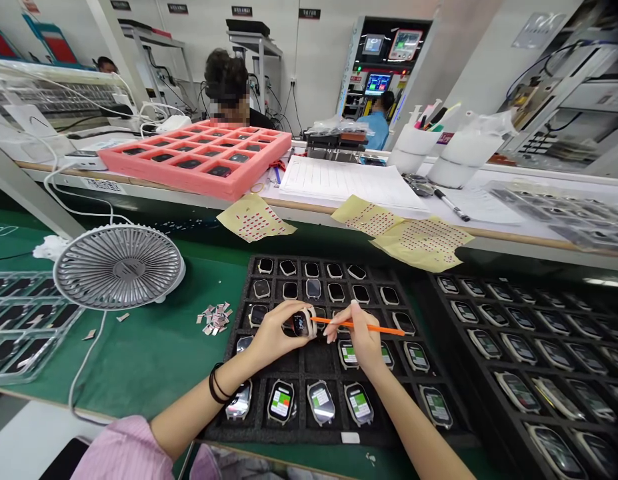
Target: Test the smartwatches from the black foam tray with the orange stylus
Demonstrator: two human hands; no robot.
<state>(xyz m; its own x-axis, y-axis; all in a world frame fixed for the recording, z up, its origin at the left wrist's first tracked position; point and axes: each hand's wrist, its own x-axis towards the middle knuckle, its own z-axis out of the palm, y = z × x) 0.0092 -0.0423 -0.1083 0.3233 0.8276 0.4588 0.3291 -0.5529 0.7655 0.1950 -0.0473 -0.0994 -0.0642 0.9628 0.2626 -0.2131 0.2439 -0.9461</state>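
Observation:
My left hand [277, 333] grips a smartwatch body [303, 324] by its edges, tilted above a black foam tray [319, 433]. An orange stick-like tool [383, 329] is pinched in my right hand [361, 337], its tip at the side of the watch case. Whether the tip touches the case, I cannot tell. Beneath my hands, the tray's compartments hold more strapless watches. Several, such as one near the front [281, 402], have lit screens with green and white areas; those in the back rows are dark.
A grey fan [119, 267] stands left, beside small loose pieces [215, 319] on the green mat. Another black watch tray [489, 373] lies right. Above, a shelf carries a pink foam tray [173, 177], papers [343, 180] and pen cups [413, 143]. Yellow sticker sheets [256, 218] hang off its edge. People sit beyond.

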